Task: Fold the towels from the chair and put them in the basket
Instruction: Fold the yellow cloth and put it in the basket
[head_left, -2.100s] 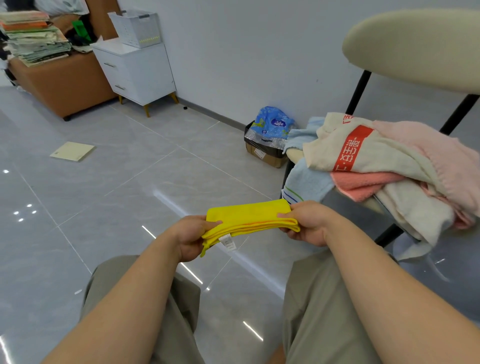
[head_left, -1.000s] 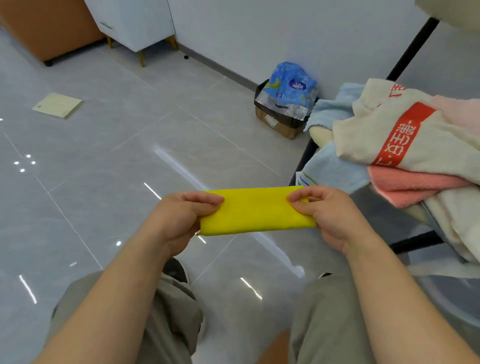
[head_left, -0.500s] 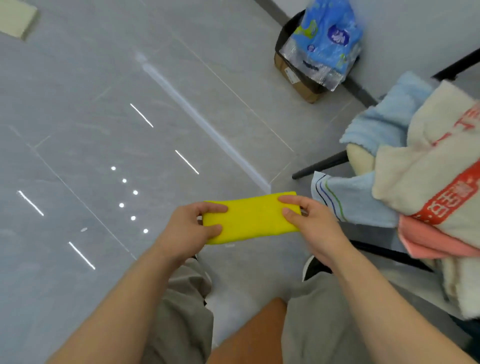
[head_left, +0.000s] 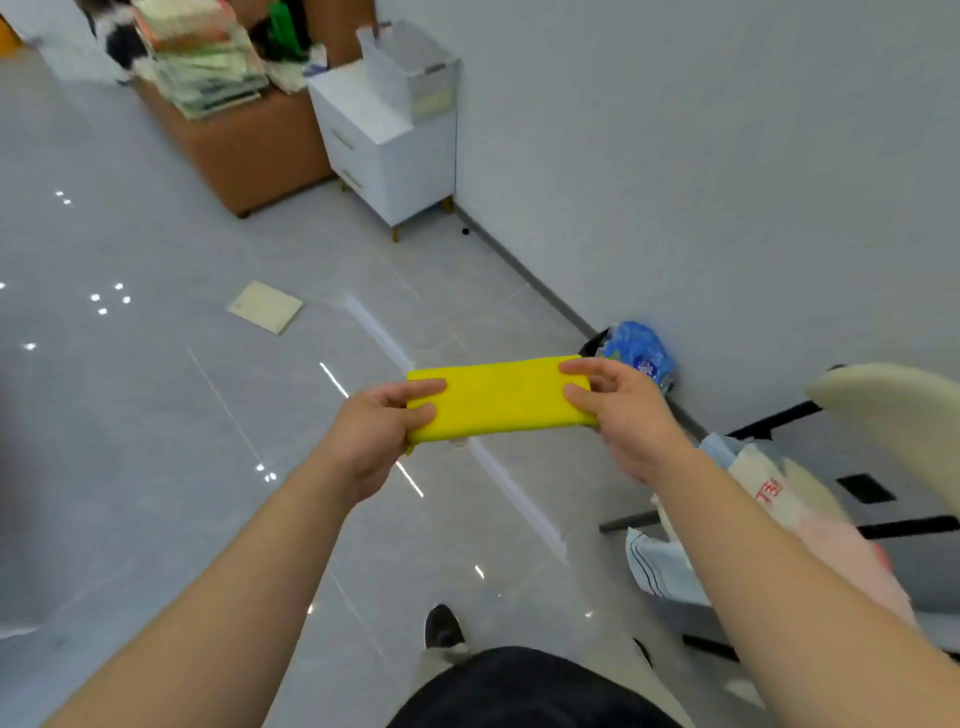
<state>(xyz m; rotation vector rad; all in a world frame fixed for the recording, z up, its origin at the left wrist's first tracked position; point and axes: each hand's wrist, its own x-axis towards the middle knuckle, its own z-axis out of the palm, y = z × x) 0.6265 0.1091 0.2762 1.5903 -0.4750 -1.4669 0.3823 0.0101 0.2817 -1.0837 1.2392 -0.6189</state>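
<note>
While held as a narrow folded bar, level in the air ahead of the body and well above the floor (head_left: 156, 441), keep watch on the yellow towel (head_left: 498, 397): pinched only at its two short ends, one in the left hand (head_left: 369, 431) and one in the right hand (head_left: 623, 415), with fingers (head_left: 426, 387) curled onto the cloth against the thumbs, not spread. Leaves the middle unsupported, so likely to sag or fan open along the long edge on any slackening of either pinch. Shows what looks like a small label (head_left: 460, 442) poking out under the lower edge near the left hand, hinting at loose layers apt to slip first. Farther out, expect a walk: takes the white basket (head_left: 410, 67) on the white cabinet (head_left: 384, 140) by the wall (head_left: 675, 156) to be the goal, though cannot tell for sure, and well apart from the hands. Beware the glossy floor and the cream card (head_left: 265, 306) lying flat on it, both a slipping risk. Mind also the right arm (head_left: 779, 571) near the heap of towels (head_left: 769, 493) on the chair (head_left: 893, 410); could brush it and drag cloth over the seat edge onto the floor
</note>
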